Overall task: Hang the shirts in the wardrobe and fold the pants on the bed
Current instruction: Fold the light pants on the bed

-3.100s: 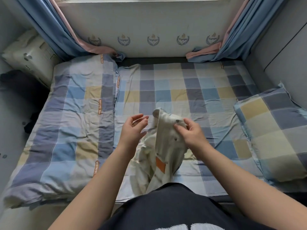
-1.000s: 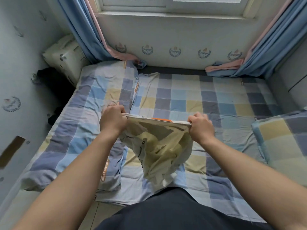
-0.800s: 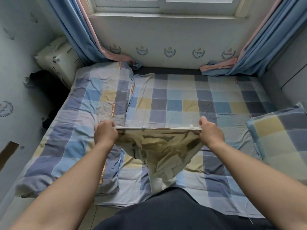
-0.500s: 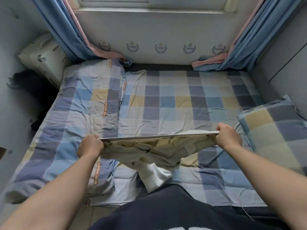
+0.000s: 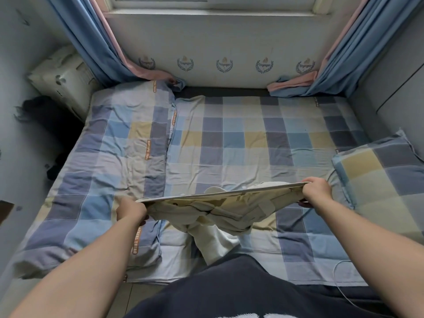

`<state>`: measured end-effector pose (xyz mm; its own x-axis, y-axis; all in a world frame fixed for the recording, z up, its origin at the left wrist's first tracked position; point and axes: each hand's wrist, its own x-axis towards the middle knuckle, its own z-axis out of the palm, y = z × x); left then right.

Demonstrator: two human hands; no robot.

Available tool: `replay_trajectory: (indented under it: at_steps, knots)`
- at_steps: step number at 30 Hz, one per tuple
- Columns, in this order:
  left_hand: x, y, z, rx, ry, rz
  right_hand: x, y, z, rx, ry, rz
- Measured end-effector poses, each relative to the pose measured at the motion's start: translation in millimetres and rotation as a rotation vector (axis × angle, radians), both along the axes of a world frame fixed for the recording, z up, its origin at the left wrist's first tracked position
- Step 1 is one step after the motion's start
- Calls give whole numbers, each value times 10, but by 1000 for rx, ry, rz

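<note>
Cream-coloured pants (image 5: 220,207) hang stretched by the waistband just above the near part of the checked bed (image 5: 241,143). My left hand (image 5: 132,211) grips the left end of the waistband. My right hand (image 5: 317,190) grips the right end, a little higher and farther from me. The waistband is pulled taut into a nearly straight line. The legs bunch below it and one pale leg drops toward my body, its lower end hidden behind my dark shirt.
A folded checked quilt (image 5: 107,171) covers the bed's left side and a checked pillow (image 5: 385,180) lies at the right. Blue and pink curtains (image 5: 96,42) hang at both back corners under the window. A white cable (image 5: 339,281) trails at the bed's near right edge.
From holding the bunched pants close together, my hands took the waistband ends, spread far apart and lowered toward the bed, pulling the waistband taut.
</note>
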<state>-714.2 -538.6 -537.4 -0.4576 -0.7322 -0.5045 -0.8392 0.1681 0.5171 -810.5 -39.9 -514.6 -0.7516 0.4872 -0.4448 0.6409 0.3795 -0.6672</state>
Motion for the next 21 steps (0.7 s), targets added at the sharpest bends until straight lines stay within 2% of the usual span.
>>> replay_trajectory:
  at_steps: [4,9,12,15,21]
  knots:
    - [-20,-134,110,-35,16,-80,-21,121,12,45,-29,7]
    - [-176,-150,248,240,138,24,-160,-19,154,-133,6,-110]
    - [-449,-119,470,264,270,21,-386,-107,442,-223,76,-135]
    - [-806,-98,870,152,365,-37,-689,-172,894,-232,197,-94]
    - [-1421,-77,1896,-213,410,-359,-1186,-365,2077,-80,509,107]
